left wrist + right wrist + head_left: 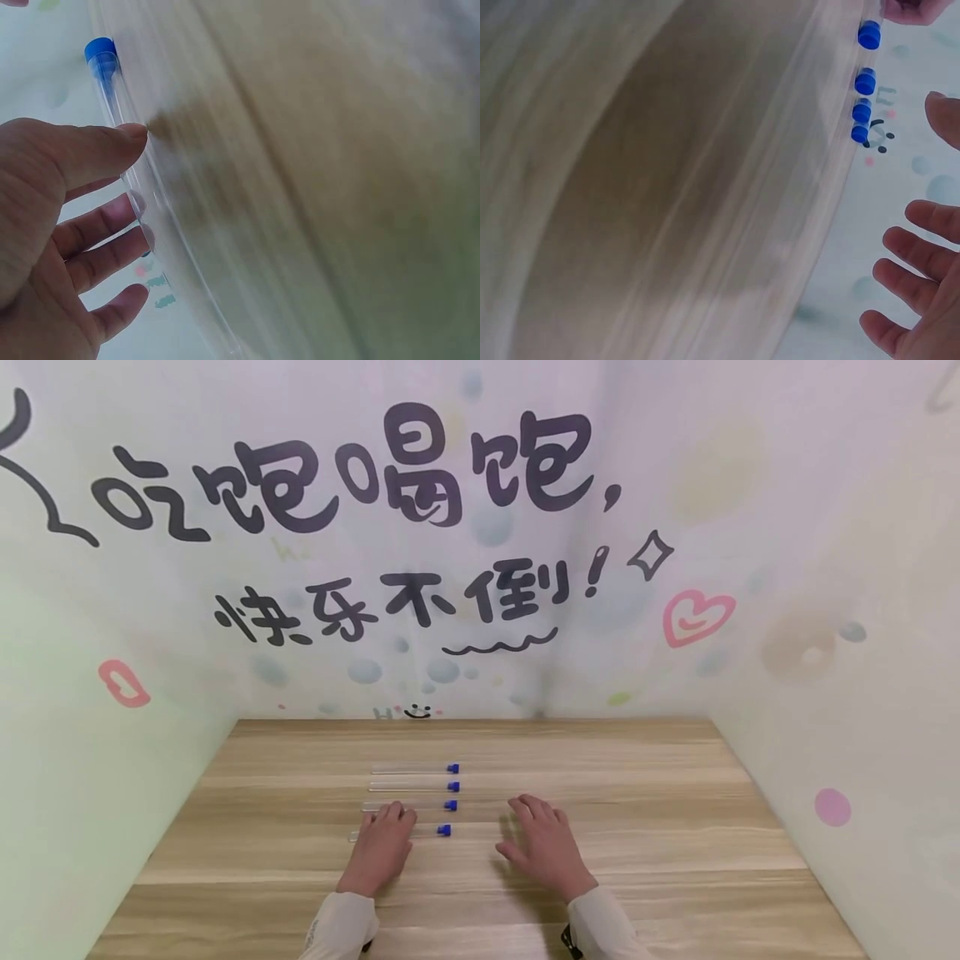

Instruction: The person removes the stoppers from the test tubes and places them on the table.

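Several clear test tubes with blue caps lie in a row, caps to the right, on the wooden table. My left hand (pixel 381 845) is over the nearest test tube (pixel 161 184), palm down. In the left wrist view its thumb (pixel 112 146) is on the near side of that tube and its other fingers (pixel 116 217) are beyond, spread apart. Whether they press on the glass I cannot tell. My right hand (pixel 546 847) hovers to the right of the caps, fingers spread and loosely bent, holding nothing. The right wrist view shows its fingertips (pixel 922 251) apart from the blue caps (pixel 865 81).
The wooden table (pixel 637 827) meets a printed back wall (pixel 480 685) with large dark lettering and coloured spots. Pale side walls (pixel 862 710) stand close on both sides. The other test tubes (pixel 405 787) lie parallel behind the nearest one.
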Demonstrator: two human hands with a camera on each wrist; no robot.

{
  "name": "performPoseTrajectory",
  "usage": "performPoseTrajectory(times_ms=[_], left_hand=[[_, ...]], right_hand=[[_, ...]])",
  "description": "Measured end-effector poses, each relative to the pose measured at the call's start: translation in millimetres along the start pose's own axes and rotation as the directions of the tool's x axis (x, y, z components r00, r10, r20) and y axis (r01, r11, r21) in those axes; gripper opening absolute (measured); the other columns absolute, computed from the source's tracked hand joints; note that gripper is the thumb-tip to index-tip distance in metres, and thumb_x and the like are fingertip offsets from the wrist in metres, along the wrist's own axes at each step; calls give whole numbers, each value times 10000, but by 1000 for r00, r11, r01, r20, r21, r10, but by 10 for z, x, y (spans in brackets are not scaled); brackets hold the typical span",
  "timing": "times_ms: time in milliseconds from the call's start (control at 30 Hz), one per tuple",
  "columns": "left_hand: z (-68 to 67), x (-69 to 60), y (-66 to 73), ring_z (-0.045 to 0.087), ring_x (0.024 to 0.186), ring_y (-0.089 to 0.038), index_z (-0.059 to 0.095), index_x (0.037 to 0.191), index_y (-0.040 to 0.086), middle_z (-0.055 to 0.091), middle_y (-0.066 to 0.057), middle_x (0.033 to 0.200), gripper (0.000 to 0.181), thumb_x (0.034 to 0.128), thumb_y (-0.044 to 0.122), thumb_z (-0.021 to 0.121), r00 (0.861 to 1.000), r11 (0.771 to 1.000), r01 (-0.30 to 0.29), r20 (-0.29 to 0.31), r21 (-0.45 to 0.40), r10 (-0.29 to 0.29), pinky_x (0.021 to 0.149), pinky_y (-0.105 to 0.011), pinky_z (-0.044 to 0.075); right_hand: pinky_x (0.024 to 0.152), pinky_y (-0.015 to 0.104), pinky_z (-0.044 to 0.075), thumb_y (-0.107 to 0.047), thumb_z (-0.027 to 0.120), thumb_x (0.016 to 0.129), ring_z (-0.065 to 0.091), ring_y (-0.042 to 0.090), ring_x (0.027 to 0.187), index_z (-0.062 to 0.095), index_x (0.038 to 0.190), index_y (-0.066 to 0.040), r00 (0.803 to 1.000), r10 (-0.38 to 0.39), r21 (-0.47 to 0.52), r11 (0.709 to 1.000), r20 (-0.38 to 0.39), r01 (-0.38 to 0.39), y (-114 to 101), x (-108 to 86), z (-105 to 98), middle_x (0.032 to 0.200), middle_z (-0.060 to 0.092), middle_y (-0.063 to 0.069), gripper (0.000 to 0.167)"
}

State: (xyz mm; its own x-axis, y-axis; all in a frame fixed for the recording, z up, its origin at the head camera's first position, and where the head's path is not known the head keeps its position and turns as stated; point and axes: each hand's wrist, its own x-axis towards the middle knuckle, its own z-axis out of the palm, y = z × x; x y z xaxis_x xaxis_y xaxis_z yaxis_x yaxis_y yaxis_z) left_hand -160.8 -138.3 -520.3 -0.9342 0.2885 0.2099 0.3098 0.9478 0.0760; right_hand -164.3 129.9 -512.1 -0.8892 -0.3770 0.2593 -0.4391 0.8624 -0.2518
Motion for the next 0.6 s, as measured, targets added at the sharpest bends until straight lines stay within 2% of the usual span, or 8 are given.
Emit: performPoseTrajectory(times_ms=[233, 500, 600], left_hand=[[13, -2, -13, 572, 941, -278, 612, 979, 82, 604, -92, 975, 219, 804, 128, 736, 1000, 999, 9, 29, -32, -8, 818, -480, 442], [14, -14, -71, 581, 946, -294, 616, 997, 75, 621, -111, 998, 231, 805, 125, 734, 1000, 999, 26, 12, -24, -25, 831, -488, 454], [7, -13, -83, 579, 911, -278, 614, 959, 75, 612, -96, 952, 203, 802, 116, 735, 1000, 1000, 14, 6, -20, -14, 809, -470, 451]], right_hand=[[947, 529, 417, -426, 689, 827, 508, 317, 1202, 504, 1294, -56, 999, -7, 26, 1000, 34, 7, -78, -10, 65, 1284, 547, 130, 625], [955, 519, 419, -424, 697, 821, 509, 321, 1204, 500, 1294, -51, 999, -11, 8, 1000, 35, 10, -73, 3, 63, 1284, 545, 140, 634], [953, 515, 426, -426, 699, 818, 514, 317, 1199, 503, 1291, -52, 1000, -13, -8, 1000, 26, 14, -62, 12, 57, 1279, 548, 137, 635]])
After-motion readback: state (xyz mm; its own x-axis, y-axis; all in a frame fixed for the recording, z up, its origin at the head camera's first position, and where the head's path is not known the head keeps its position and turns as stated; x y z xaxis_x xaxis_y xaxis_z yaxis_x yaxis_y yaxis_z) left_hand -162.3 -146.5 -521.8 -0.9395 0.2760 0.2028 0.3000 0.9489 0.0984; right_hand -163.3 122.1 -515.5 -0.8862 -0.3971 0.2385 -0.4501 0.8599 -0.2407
